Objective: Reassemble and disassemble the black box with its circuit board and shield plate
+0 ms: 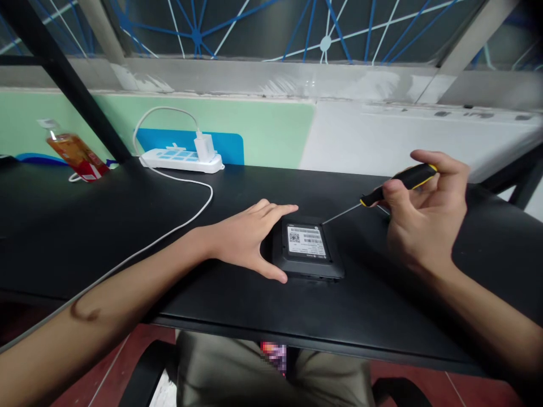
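A flat black box-shaped device point(335, 265) with a white printed label point(309, 249) lies on the black desk. My left hand point(244, 234) is open around its left side, thumb by the near corner and forefinger by the far edge; whether they press on it I cannot tell. In my right hand point(432, 220) is a black and yellow screwdriver point(409, 180), held at a slant. Its tip meets or hovers just over the device's far right corner. Below the handle a second thin metal rod point(383, 210) shows, mostly hidden by the fingers.
A white power strip point(182, 160) with a plugged-in charger point(205, 147) stands at the back. From there a white cable point(211, 195) runs across the desk's left side and under my left forearm. A bottle point(78, 152) of orange drink stands at the far left.
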Motion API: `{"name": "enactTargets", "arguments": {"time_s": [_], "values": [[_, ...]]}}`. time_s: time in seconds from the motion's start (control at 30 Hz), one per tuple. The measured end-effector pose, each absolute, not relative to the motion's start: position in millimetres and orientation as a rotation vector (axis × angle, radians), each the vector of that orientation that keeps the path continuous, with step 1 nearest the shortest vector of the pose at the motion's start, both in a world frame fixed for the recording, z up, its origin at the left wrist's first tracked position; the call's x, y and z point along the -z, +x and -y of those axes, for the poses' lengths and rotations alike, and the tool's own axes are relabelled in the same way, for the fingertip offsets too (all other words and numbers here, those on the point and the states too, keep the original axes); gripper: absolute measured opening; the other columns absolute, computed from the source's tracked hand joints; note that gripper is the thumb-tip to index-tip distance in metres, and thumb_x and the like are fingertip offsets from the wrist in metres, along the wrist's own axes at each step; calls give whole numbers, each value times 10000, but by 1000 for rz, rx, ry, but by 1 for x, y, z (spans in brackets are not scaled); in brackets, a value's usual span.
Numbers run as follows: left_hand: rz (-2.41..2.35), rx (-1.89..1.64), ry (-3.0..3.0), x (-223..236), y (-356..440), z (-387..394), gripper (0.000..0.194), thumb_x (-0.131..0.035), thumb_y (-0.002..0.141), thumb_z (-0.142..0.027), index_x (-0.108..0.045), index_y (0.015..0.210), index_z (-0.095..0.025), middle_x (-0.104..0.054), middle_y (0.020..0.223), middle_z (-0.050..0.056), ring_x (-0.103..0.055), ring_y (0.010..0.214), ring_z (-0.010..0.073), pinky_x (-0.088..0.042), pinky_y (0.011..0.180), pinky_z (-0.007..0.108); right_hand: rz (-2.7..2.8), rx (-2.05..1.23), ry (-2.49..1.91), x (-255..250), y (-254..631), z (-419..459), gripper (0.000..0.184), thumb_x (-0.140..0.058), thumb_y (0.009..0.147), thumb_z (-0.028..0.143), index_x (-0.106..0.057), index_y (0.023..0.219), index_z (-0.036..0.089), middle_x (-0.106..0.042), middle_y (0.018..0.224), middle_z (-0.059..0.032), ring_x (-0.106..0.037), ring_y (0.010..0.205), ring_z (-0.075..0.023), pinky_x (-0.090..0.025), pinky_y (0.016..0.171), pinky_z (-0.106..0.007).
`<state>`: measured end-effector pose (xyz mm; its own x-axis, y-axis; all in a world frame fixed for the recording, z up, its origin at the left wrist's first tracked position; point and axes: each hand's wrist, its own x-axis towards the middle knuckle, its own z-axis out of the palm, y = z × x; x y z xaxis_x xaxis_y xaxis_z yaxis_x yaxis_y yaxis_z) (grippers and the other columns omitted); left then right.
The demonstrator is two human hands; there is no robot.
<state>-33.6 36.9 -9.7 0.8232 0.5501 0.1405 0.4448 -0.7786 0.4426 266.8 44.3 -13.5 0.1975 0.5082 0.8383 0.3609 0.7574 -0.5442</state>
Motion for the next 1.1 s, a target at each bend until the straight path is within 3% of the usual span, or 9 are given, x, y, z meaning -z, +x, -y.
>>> {"name": "enactTargets", "arguments": {"time_s": [0.1,0.17,0.27,0.43,0.63,0.8,1.1], "values": [[-746,-362,2625,10,-34,-37,1262,-793,699,-753,-250,1617,-77,-435,1582,246,-444,1388,406,-367,1191,559,1410,-178,-784,13,267,-43,536,-859,773,353,-665,1273,363,-624,878,27,-671,659,-96,-655,554,-284],[-746,-364,2624,10,-33,-38,1276,-792,696,-756,-249,1614,-57,-435,1578,255,-440,1390,408,-368,1190,559,1387,-274,-842,14,266,-40,534,-799,833,313,-623,1335,368,-719,1023,1,-731,708,-104,-679,628,-287],[-743,-377,2612,10,-33,-38,1262,-799,689,-752,-255,1619,-95,-437,1584,238,-447,1390,412,-375,1182,566,1317,-384,-912,17,265,-38,488,-674,918,241,-559,1373,370,-742,1203,-14,-780,781,-106,-696,718,-283],[-752,-371,2594,9,-34,-37,1267,-806,676,-759,-270,1613,-95,-441,1583,242,-459,1381,414,-373,1182,566,1295,-364,-917,22,269,-44,547,-735,879,266,-553,1383,376,-688,1018,30,-753,722,-104,-693,711,-303],[-796,-380,2575,9,-36,-43,1275,-811,654,-765,-271,1617,-129,-439,1589,226,-461,1379,423,-375,1172,582,1264,-272,-802,17,263,-38,560,-839,797,408,-637,1320,420,-640,899,13,-678,697,-122,-671,545,-311],[-843,-371,2567,10,-39,-47,1294,-818,647,-760,-263,1617,-108,-420,1598,236,-446,1396,424,-373,1175,584,1329,-336,-766,15,248,-23,523,-830,808,363,-663,1300,429,-648,977,-12,-701,782,-152,-715,602,-390],[-837,-369,2544,9,-38,-47,1278,-817,658,-743,-267,1613,-97,-414,1601,243,-427,1423,430,-360,1192,587,1366,-294,-757,17,250,-25,538,-818,819,325,-648,1319,430,-652,977,-15,-733,794,-166,-721,629,-402]]}}
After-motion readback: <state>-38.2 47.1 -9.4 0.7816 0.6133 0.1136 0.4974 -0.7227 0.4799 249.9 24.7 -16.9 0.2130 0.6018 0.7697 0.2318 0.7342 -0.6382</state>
